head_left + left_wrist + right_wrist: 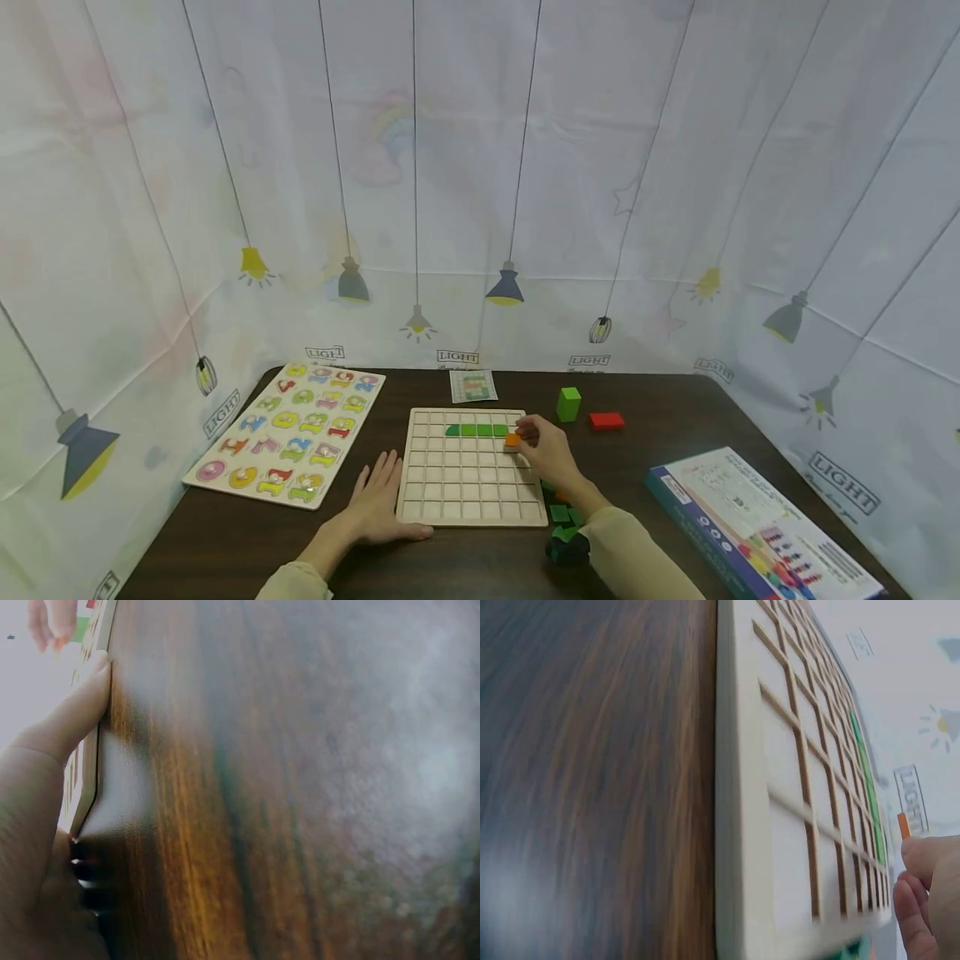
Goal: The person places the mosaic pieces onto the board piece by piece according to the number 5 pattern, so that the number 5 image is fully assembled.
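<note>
play corner, home or studio uncertain: dark wood-grain desk (480, 562); lamp-print cloth (465, 167) hung around; number puzzle board (302, 408); boxed game (750, 508).

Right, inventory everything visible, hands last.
table: one, dark brown, centre
backdrop: one, printed white, behind table
grid board: one, beige, centre
green tiles: four, green, on grid board
orange tile: one, orange, grid's back right
loose pieces: several, mostly green, grid's right
number board: one, multicoloured, left
card: one, multicoloured, behind grid board
tall block: one, green, back right
flat block: one, red, near tall block
box: one, blue-white, right
left hand: one, cream sleeve, grid board's left
right hand: one, cream sleeve, pinching orange tile
</note>
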A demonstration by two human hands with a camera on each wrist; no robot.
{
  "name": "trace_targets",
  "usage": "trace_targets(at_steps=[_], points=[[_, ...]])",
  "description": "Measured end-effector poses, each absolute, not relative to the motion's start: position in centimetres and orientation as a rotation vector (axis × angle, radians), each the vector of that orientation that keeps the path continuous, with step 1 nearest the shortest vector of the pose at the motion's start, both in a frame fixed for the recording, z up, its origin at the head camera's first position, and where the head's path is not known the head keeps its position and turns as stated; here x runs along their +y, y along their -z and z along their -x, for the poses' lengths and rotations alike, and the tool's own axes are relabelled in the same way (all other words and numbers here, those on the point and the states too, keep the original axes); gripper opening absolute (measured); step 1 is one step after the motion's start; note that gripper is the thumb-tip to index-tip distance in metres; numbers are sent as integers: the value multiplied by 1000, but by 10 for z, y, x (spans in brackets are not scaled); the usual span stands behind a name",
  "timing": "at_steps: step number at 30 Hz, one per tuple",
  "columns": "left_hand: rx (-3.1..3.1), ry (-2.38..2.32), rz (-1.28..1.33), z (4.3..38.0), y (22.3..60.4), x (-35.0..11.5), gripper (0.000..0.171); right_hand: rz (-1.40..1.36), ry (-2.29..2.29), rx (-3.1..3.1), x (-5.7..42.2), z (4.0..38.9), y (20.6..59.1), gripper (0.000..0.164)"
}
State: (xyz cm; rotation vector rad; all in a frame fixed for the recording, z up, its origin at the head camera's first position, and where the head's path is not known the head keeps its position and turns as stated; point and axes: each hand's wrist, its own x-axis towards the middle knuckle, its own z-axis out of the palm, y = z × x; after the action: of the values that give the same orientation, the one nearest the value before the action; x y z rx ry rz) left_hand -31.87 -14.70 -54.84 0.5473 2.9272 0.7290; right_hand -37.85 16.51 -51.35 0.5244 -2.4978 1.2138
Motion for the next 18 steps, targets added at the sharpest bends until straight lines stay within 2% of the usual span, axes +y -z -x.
trace_targets(at_steps=[10,18], points=[[2942,-696,-540,322,554,-150,132,-706,-1233,-2489,114,391,519,29],[2925,-671,-541,319,549,-148,130,-680,-1211,-2543,92,398,527,29]])
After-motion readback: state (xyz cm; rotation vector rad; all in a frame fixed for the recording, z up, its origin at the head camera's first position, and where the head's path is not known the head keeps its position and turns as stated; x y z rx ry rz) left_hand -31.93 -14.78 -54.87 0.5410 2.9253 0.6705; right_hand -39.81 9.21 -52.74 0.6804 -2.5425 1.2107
